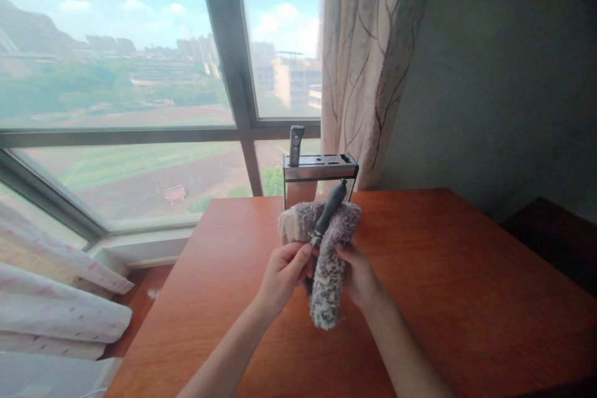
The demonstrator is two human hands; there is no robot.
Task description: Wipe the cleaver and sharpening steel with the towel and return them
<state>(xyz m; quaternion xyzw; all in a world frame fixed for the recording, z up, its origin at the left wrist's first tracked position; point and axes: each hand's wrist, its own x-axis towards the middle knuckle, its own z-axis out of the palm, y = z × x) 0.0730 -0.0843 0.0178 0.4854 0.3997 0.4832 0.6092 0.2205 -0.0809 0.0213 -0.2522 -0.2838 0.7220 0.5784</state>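
A tool with a dark ridged handle point(333, 204) is tilted in front of me, handle end up and away to the right. It has a small knob at the top and a guard at the base, like a sharpening steel; its lower part is hidden by cloth and fingers. My left hand point(286, 270) is closed, pinching the tool just below the guard. A fuzzy grey-brown towel point(327, 286) is folded around the tool's lower part and hangs down on its right. My right hand point(359, 273) grips the towel from the right side, its fingers partly hidden behind it.
A metal-framed knife block point(321, 169) stands at the far edge of the reddish-brown wooden table point(224, 261), with one dark-handled knife point(296, 146) upright in its left end. Behind are a window point(116, 90) and a curtain point(368, 62). White fabric point(56, 305) lies at the left.
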